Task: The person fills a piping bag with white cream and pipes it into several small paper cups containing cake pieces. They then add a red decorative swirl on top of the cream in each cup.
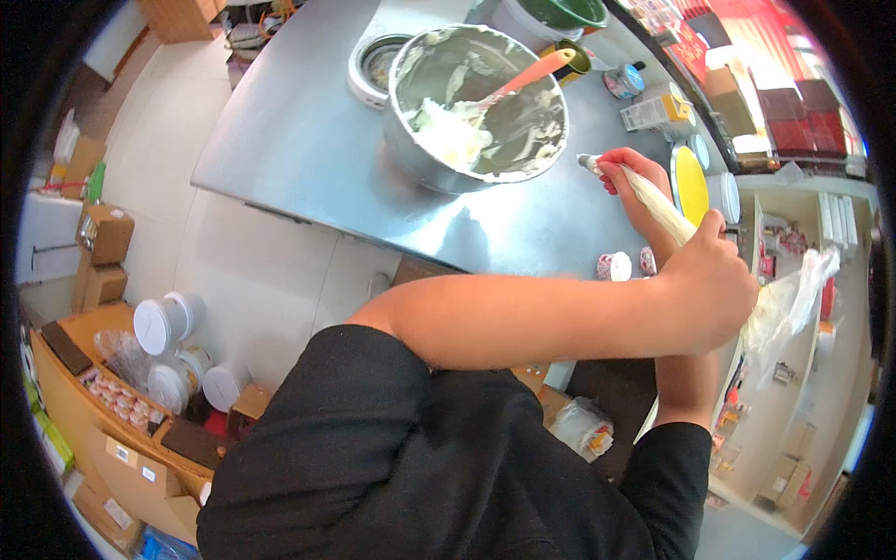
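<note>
A piping bag (pixel 668 213) full of pale cream slants over the right side of the metal table, its metal nozzle (pixel 588 163) pointing left. My right hand (pixel 642 191) is closed round the lower part of the bag, close to the nozzle. Crossing over my right forearm, my left hand (pixel 711 285) grips the bag's upper end in a fist, and the loose clear plastic trails out behind it. Left of the nozzle stands a steel mixing bowl (pixel 411 154), smeared with whitish cream (pixel 448 135); a spatula with an orange handle (pixel 532 77) leans in it.
Two patterned paper cups (pixel 613 267) stand at the table's (pixel 308 140) near right edge. Behind them are a yellow disc (pixel 690 187), a carton (pixel 653 114) and several tubs. A round white-rimmed device (pixel 362 79) sits left of the bowl. White buckets (pixel 157 327) lie on the left.
</note>
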Motion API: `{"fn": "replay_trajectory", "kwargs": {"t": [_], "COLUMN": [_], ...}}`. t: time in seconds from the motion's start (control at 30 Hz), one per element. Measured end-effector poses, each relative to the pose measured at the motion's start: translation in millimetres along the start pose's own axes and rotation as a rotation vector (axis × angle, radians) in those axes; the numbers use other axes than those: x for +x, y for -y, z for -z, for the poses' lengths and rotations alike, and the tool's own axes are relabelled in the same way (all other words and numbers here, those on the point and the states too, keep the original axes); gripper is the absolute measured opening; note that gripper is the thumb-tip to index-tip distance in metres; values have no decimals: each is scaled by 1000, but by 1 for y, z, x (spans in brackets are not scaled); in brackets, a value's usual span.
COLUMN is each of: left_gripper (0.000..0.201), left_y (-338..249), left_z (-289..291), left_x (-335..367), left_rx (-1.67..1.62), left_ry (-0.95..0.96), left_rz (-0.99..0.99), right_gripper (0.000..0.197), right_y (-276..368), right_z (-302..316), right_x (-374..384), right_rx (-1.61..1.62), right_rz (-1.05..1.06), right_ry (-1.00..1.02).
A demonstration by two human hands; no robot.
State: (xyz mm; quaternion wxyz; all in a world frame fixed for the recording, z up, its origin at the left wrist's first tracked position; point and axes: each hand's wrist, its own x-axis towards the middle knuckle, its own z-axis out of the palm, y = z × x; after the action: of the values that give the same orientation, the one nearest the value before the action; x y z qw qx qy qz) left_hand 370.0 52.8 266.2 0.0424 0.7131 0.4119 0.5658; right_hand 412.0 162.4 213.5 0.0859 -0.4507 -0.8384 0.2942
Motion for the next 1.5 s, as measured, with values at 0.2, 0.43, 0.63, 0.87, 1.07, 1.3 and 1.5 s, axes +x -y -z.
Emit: {"fn": "replay_trajectory", "kwargs": {"t": [0.2,0.43,0.63,0.87,1.07,1.3,1.5], "left_gripper": [9,12,19,41,45,34,26], "left_y": [-48,-116,-177,-220,-204,-176,-155], "left_z": [-30,-116,-222,-412,-577,-622,-602], "left_x": [-7,-20,-51,-61,-29,-42,-59], "left_rx": [-186,-526,-727,-776,-527,-425,-396], "left_ry": [-111,41,480,801,650,884,1130], "left_rz": [-121,-302,-357,-230,-84,204,409], "right_gripper": [12,17,15,24,18,17,18], "right_y": [-38,-116,-241,-425,-607,-767,-787], "right_z": [10,24,30,61,154,198,232], "right_x": [-75,-187,-316,-442,-373,-352,-347], "right_rx": [680,1210,1132,1061,549,430,774], "right_rz": [-276,-143,-453,-735,-468,-725,-788], "right_ry": [-376,-820,-1283,-1419,-1384,-627,-644]}}
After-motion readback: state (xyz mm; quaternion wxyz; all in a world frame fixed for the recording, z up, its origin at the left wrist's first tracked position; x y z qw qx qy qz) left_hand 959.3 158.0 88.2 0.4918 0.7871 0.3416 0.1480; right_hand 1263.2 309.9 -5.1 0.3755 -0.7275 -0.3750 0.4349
